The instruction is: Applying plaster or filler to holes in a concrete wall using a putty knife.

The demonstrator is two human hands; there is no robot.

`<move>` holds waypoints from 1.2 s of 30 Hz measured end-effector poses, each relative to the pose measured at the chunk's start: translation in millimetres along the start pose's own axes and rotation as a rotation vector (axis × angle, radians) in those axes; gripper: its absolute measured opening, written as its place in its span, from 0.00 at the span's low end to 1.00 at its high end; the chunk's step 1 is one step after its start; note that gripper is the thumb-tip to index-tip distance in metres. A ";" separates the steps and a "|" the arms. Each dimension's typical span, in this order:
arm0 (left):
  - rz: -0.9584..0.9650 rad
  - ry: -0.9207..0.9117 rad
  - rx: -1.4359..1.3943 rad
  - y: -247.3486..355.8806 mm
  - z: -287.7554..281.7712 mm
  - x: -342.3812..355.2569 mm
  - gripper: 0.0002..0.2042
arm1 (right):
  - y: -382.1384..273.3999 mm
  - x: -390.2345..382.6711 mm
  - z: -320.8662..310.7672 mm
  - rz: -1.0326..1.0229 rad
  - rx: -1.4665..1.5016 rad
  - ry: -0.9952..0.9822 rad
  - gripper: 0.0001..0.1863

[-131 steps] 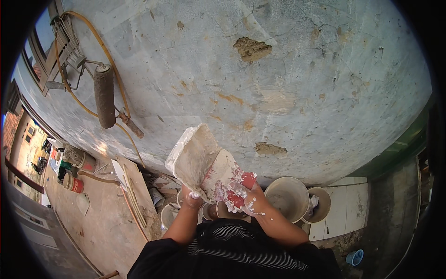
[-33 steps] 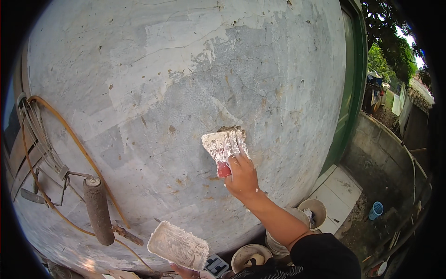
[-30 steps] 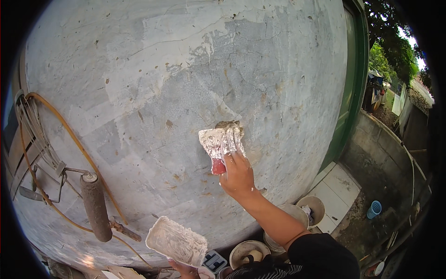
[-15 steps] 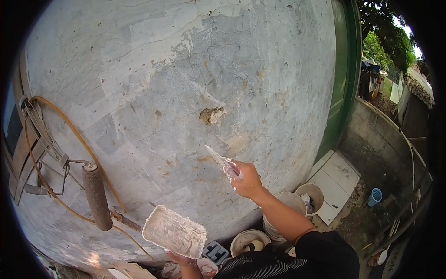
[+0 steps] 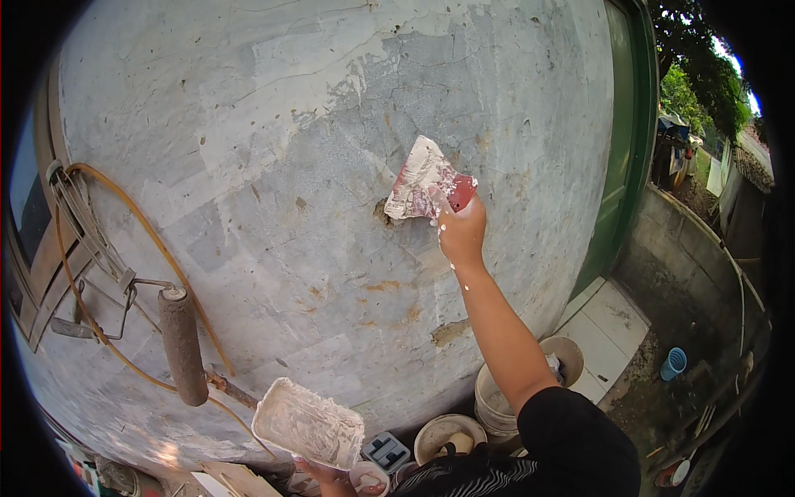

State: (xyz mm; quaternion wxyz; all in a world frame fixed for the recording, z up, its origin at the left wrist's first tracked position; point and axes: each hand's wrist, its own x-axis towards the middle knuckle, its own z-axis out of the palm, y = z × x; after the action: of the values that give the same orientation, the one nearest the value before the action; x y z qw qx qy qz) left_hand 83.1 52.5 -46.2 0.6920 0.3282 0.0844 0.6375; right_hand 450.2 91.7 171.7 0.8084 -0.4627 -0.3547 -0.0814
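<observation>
My right hand (image 5: pixel 462 232) grips a red-handled putty knife (image 5: pixel 424 178) by its handle. The wide blade is smeared with white filler and lies over a rough hole (image 5: pixel 383 213) in the worn grey wall (image 5: pixel 273 240), covering most of it. White flecks dot my thumb and wrist. Low in front of me, my left hand (image 5: pixel 323 474) holds a rectangular tub (image 5: pixel 308 422) from beneath, tilted so its inside shows. White paste coats the tub's walls and floor. Most of my left fingers are hidden under it.
A paint roller (image 5: pixel 182 344) hangs at the left beside an orange hose (image 5: pixel 141 219). Buckets (image 5: pixel 495 406) and a grey case (image 5: pixel 386 451) stand along the wall's foot. A green door (image 5: pixel 617 157) is at the right, with a blue basket (image 5: pixel 673 364) on the ground beyond.
My right hand has moved up, bringing the putty knife from below the hole to across it, with the blade's flat now turned into view. My left hand keeps the tub nearly where it was.
</observation>
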 end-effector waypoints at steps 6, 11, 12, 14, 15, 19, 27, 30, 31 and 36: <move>-0.010 0.005 0.017 -3.2 -3.6 3.4 0.44 | 34.4 -0.3 -21.8 -0.078 -0.202 0.119 0.08; -0.058 -0.003 0.022 -7.8 -6.7 4.7 0.44 | 70.4 -5.0 -50.7 0.029 -0.176 0.180 0.09; -0.070 -0.021 -0.004 -11.5 -13.5 6.5 0.44 | 73.9 -5.5 -57.7 0.029 -0.158 0.201 0.09; -0.087 -0.030 -0.026 -14.3 -15.4 7.0 0.44 | 80.9 -9.1 -65.8 0.038 -0.146 0.219 0.09; -0.081 -0.023 -0.030 -15.6 -15.5 7.6 0.44 | 82.7 -10.5 -70.3 0.091 -0.186 0.230 0.09; -0.078 -0.011 -0.068 -16.4 -18.2 4.0 0.45 | 105.8 -22.4 -113.5 0.168 -0.267 0.253 0.10; -0.084 0.024 -0.042 -8.5 -22.5 -1.2 0.43 | 47.4 -51.1 -130.5 0.071 -0.135 0.292 0.09; -0.087 0.008 -0.062 -7.7 -22.9 -1.3 0.43 | 10.7 -42.6 -111.1 -0.187 -0.374 0.227 0.08; -0.084 -0.022 -0.085 -8.2 -21.0 -0.9 0.44 | 3.5 -36.1 -109.4 -0.189 -0.374 0.229 0.08; -0.044 0.037 -0.040 -3.9 -12.8 -3.0 0.43 | -7.7 10.3 -88.3 -0.397 -0.577 0.108 0.10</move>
State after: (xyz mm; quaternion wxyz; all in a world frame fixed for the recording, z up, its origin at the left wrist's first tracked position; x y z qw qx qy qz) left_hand 79.0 54.2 -59.2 0.7106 0.3006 0.0914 0.6296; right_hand 498.3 18.3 155.4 0.6303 -0.5892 -0.3568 -0.3582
